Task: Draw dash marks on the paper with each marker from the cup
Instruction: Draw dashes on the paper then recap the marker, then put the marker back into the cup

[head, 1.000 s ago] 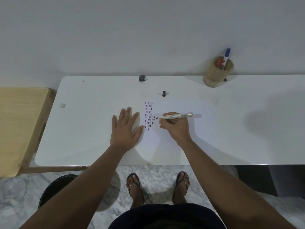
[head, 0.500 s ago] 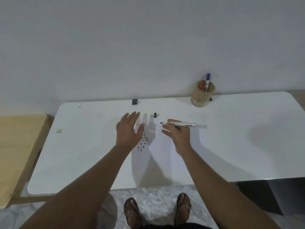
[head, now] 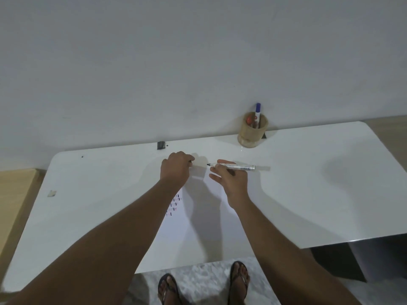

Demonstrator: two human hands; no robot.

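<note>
The right hand (head: 231,181) was clamped on an uncapped marker (head: 233,167), held level above the counter (head: 308,194) with its dark tip toward the left hand (head: 176,168). The left hand was curled into a loose fist near the counter's far edge, fingertips pinched on something small and dark; what it was could not be told. The paper (head: 198,216), with dash marks (head: 174,205), lay toward the near edge, between the forearms. The cup (head: 252,133) stood at the far edge, holding a blue-capped marker (head: 257,111) and a red one.
</note>
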